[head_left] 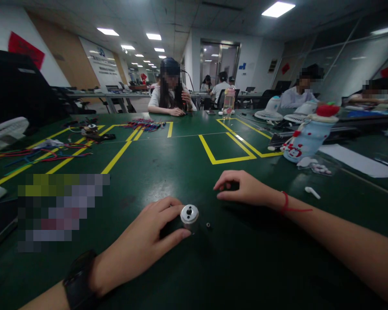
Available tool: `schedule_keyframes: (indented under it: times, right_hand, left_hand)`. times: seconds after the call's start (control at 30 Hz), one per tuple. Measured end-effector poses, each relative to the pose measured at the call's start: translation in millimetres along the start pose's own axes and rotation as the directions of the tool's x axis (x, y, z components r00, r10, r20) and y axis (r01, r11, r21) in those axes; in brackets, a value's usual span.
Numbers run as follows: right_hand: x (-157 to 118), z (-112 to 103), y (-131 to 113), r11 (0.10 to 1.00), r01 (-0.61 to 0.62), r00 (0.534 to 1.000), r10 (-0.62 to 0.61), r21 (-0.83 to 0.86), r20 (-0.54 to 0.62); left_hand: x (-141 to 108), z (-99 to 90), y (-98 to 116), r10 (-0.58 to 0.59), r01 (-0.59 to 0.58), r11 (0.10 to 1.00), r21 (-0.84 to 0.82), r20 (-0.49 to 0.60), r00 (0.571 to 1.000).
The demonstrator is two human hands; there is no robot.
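Left hand, fingers gripping silver cylinder, right hand, fingers loosely open, over green table

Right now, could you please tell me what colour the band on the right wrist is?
The band is red, seen best in the head view.

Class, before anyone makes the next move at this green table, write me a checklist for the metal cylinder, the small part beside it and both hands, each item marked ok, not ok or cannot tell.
1. Metal cylinder upright, round end face up: ok.
2. Left hand steadying the cylinder, thumb and fingers at its side: ok.
3. Right hand free, holding nothing: ok.
4. Small part in view and within likely easy reach, on the table just right of the cylinder: ok.
5. Small part already on the cylinder: not ok; they are apart.
6. Small part undamaged: cannot tell; too small to judge.
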State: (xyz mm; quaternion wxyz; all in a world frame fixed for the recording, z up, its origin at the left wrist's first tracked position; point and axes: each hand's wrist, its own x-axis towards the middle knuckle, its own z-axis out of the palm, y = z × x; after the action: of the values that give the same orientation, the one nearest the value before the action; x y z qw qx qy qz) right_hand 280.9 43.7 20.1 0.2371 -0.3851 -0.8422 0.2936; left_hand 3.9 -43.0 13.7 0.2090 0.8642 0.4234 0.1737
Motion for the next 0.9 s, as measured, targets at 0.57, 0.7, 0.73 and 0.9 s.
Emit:
schedule_keyframes:
  times: [0.57,0.7,0.73,0.9]
  right_hand:
    - [6.7,35.2,-69.0,0.956,0.274,0.954,-0.255,0.106,-0.159]
    - [8.0,44.1,-79.2,0.955,0.287,0.952,-0.275,0.081,-0.133]
    - [8.2,45.3,-81.0,0.956,0.283,0.954,-0.272,0.079,-0.123]
    - [13.3,38.6,-76.8,0.975,0.208,0.961,-0.188,0.081,-0.201]
  left_hand:
    - [-3.0,-9.6,-6.5,0.020,-0.020,1.000,0.008,-0.052,0.998]
    - [-6.6,-9.8,-9.3,0.026,-0.026,1.000,0.009,-0.065,0.998]
    - [-8.0,-10.6,-9.9,0.025,-0.025,1.000,0.008,-0.066,0.997]
    - [-13.0,-15.5,-9.9,0.015,-0.015,1.000,0.004,-0.037,0.999]
